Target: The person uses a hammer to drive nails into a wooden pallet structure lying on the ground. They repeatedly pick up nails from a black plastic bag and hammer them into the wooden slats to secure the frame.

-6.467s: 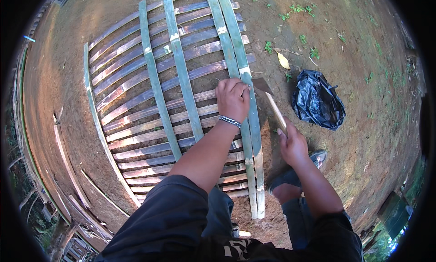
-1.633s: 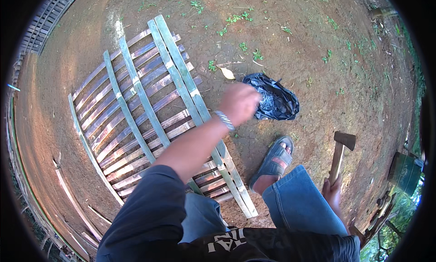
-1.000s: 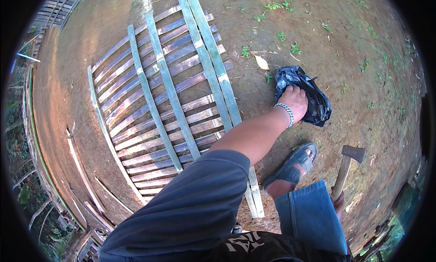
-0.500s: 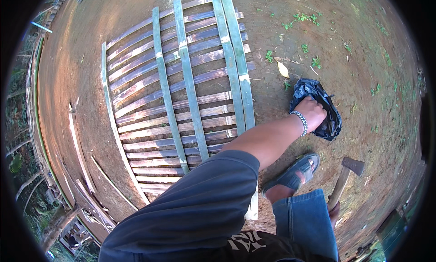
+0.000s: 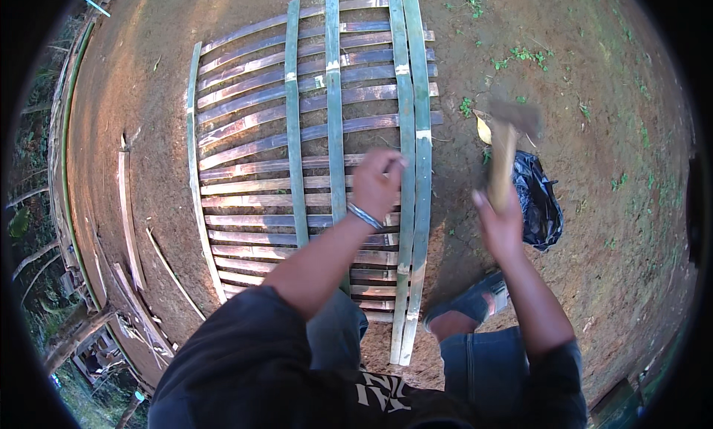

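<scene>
My left hand (image 5: 377,182) hovers over the middle of a lattice of bamboo slats (image 5: 295,169), fingers pinched together; what they hold, if anything, is too small to make out. Gripped by its wooden handle, a hatchet (image 5: 503,154) stands up from my right hand (image 5: 500,225), its metal head blurred by motion. Two long green bamboo strips (image 5: 405,95) lie side by side along the lattice's right edge, across the slat ends. A black plastic bag (image 5: 541,202) sits with its mouth open on the soil just right of my right hand.
My sandalled foot (image 5: 471,304) is on the ground right of the lattice. Loose bamboo pieces (image 5: 128,213) lie on the dirt at the left. A yellow leaf (image 5: 483,130) and small green plants (image 5: 523,55) dot the soil at the upper right.
My left hand has come out of the black bag and moved left over the lattice. My right hand has raised the hatchet from beside my leg up near the bag.
</scene>
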Motion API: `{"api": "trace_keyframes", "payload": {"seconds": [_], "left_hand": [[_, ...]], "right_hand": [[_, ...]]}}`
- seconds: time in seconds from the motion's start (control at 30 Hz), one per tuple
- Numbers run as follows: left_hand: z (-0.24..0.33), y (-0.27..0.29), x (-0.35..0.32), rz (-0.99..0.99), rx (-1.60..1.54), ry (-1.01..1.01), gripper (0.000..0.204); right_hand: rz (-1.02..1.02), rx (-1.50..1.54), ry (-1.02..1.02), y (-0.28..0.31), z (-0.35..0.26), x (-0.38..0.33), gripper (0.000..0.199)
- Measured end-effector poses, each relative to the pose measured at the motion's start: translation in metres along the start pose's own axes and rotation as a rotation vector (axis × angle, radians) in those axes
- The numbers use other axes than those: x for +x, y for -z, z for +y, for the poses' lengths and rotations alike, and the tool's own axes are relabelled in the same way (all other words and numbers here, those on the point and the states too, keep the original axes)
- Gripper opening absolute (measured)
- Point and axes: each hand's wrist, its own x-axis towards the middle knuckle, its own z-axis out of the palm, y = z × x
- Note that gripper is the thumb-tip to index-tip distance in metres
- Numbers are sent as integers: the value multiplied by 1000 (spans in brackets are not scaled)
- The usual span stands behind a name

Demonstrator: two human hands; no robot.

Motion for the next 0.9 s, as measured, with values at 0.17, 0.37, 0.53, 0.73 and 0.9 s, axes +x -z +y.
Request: {"api": "trace_keyframes", "payload": {"seconds": [0.17,0.37,0.53,0.73,0.9], "left_hand": [[-29,35,82,-147,498,-436,9],[-54,41,96,-375,677,-473,12],[-70,50,90,-386,615,-548,13],[-74,54,87,-388,613,-639,10],[-80,60,88,-417,628,-707,14]], "right_hand": [[106,-62,-28,-74,-28,108,28],[99,-129,-72,-102,-10,125,29],[66,122,-159,-108,-22,95,31],[22,290,-212,-109,-9,81,39],[-25,376,-246,-109,-9,76,41]]}}
